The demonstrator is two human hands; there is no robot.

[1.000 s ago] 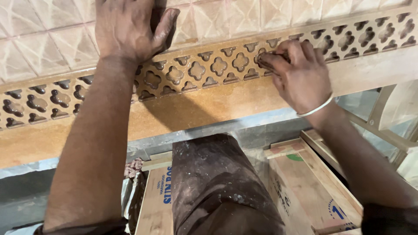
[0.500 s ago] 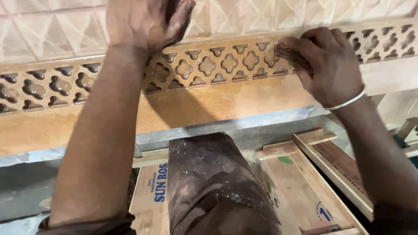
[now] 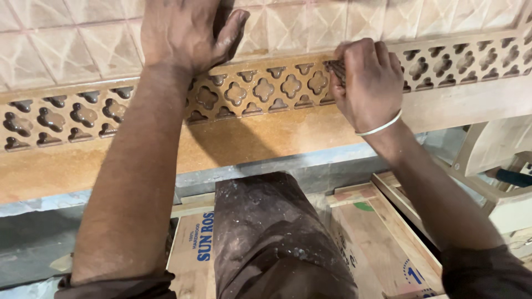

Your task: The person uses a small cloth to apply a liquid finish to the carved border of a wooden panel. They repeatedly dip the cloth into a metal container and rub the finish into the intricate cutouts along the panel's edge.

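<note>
Left hand (image 3: pixel 185 30) flat, open on carved wooden panel (image 3: pixel 249 91), right hand (image 3: pixel 368 83) closed around small dark tool (image 3: pixel 335 69)

Carved wooden lattice strip (image 3: pixel 260 91) – long, narrow, pale brown, pierced with a repeating row of quatrefoil cut-outs flanked by smaller half-shapes above and below. Runs across the whole view, tilted slightly up toward the right, lying flat on a broad dusty wooden plank. Its far edge meets a panel of pale raised diamond relief. Small dark piece of sandpaper (image 3: pixel 336 70) – folded, mostly hidden in the fingers, pressed against the strip's upper edge right of centre; surface detail too small to tell
</note>
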